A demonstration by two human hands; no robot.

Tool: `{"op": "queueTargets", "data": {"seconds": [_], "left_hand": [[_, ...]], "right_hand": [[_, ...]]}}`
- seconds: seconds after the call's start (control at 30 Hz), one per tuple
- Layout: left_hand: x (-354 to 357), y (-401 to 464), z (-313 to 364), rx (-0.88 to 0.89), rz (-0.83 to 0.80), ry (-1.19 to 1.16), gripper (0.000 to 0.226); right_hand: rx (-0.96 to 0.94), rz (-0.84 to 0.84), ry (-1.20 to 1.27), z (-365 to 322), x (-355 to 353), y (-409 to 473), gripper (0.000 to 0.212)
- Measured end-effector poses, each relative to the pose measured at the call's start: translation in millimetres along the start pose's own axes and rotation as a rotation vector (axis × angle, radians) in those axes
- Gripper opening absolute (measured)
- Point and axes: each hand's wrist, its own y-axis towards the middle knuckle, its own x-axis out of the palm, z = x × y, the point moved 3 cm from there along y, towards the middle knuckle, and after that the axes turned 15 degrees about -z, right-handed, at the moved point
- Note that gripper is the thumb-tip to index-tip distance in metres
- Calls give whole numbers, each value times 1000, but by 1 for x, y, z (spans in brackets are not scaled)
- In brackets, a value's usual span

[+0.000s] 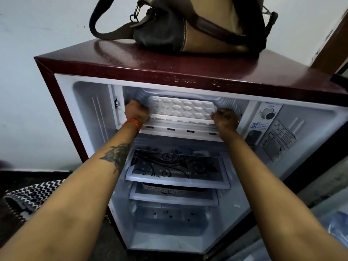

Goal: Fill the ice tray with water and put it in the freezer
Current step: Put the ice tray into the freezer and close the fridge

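A white ice tray (181, 108) with heart-shaped cells sits level in the mouth of the freezer compartment (228, 104) at the top of an open maroon fridge (169, 70). My left hand (136, 112) grips the tray's left end, an orange band on its wrist. My right hand (225, 119) grips the tray's right end with curled fingers. Whether the cells hold water cannot be told. The back of the compartment is hidden behind the tray.
A brown and tan bag (188, 23) lies on top of the fridge. A thermostat dial (268, 113) sits right of the freezer. Below are a patterned glass shelf (175, 166), a second shelf with a basket (169, 189), and a zigzag cloth (30, 196) on the floor at left.
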Motion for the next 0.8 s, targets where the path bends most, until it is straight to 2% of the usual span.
{"op": "queueTargets", "data": {"seconds": [0.1, 0.33, 0.43, 0.5, 0.67, 0.8], "left_hand": [[-1, -15, 12, 2, 19, 16, 40], [3, -50, 29, 17, 54, 186, 34], [8, -60, 28, 79, 76, 199, 31], [12, -70, 28, 126, 104, 189, 38], [17, -106, 29, 201, 110, 109, 51], [20, -139, 30, 203, 41, 67, 53]], "right_hand": [[19, -18, -81, 1, 1, 2, 22], [-17, -100, -155, 0, 0, -2, 30], [-43, -133, -152, 4, 0, -5, 29], [-61, -147, -155, 2, -1, -12, 26], [-162, -67, -200, -11, -9, -52, 43], [-224, -33, -179, -13, -9, -85, 48]]}}
